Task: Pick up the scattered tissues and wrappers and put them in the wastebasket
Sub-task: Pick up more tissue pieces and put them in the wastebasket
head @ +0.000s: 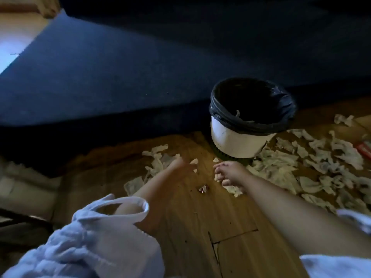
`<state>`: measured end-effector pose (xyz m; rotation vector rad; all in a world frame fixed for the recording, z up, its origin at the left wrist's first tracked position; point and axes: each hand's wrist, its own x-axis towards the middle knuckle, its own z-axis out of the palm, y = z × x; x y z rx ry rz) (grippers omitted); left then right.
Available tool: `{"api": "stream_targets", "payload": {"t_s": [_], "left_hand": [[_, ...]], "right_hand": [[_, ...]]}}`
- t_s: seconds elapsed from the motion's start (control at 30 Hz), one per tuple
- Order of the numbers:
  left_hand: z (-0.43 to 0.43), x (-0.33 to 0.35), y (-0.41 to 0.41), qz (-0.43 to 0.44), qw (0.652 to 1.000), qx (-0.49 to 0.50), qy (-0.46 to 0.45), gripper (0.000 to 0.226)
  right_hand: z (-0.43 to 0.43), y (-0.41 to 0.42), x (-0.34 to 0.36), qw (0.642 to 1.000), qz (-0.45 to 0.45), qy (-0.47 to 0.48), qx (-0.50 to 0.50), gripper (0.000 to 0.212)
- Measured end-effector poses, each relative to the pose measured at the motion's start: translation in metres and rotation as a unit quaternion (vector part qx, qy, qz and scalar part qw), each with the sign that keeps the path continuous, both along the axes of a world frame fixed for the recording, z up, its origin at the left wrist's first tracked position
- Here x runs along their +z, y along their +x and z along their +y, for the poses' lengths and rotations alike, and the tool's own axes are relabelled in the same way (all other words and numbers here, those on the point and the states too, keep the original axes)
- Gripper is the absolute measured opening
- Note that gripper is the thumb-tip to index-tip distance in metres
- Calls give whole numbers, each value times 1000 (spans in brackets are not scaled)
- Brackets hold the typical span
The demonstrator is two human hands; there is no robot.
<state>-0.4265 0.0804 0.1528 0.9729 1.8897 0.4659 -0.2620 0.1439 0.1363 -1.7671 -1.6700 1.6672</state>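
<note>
- Nearest me, a white sleeve (100,237) covers the left forearm. Both arms reach out over the wooden floor (200,227).
- A small crumpled wrapper (203,190) lies on the boards between the two forearms, not yet collected.
- My left hand (183,167) stretches toward a white scrap at its fingertips. It is blurred, so I cannot tell whether the fingers have closed on the scrap.
- My right hand (230,173) has its fingers curled downward over torn white paper. I cannot tell whether it is pinching the paper or only resting on it.
- The tissues (281,167) are thin, ragged and crumpled. There is a small cluster by the left hand and a much larger spread to the right.
- The wastebasket (236,141) stands upright just beyond the hands, white with a black liner (220,115), and one pale shred shows inside it.
- I judge the job barely begun, since nearly all the litter is on the floor.
- A red wrapper (364,147) sits at the far right edge.
- A dark blue couch (120,77) rises behind.
</note>
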Motion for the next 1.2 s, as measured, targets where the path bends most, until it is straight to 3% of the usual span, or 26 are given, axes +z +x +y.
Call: {"api": "stream_targets", "payload": {"t_s": [0.13,0.27,0.37,0.5,0.7,0.8,0.9,1.0,1.1,1.2], "left_hand": [[22,10,-9,-7,1000,4,13,38],[33,-40,-25,8,1000,23,12,37],[23,-89,-39,14,995,82,48,41],[-12,-142,-50,-24,978,203,48,42],[-41,-190,-73,107,955,277,-26,79],[-50,-202,-79,49,951,300,-58,88],[-50,-211,-70,62,957,274,-66,78],[-44,-217,-60,94,947,306,-24,46],[-48,-218,-56,39,932,359,39,25],[-54,-220,-60,19,946,312,84,17]], "right_hand": [[20,-14,6,998,-34,19,46,16],[34,-38,-49,994,-68,43,72,14],[36,-54,-94,989,-70,41,127,13],[36,-55,-140,958,-153,108,218,31],[30,-41,-183,887,-238,139,372,54],[25,-41,-195,890,-234,180,347,40],[21,-42,-201,889,-233,191,345,30],[24,-48,-199,904,-206,194,321,17],[33,-64,-191,946,-101,190,244,9],[50,-89,-180,959,-34,232,161,11]]}}
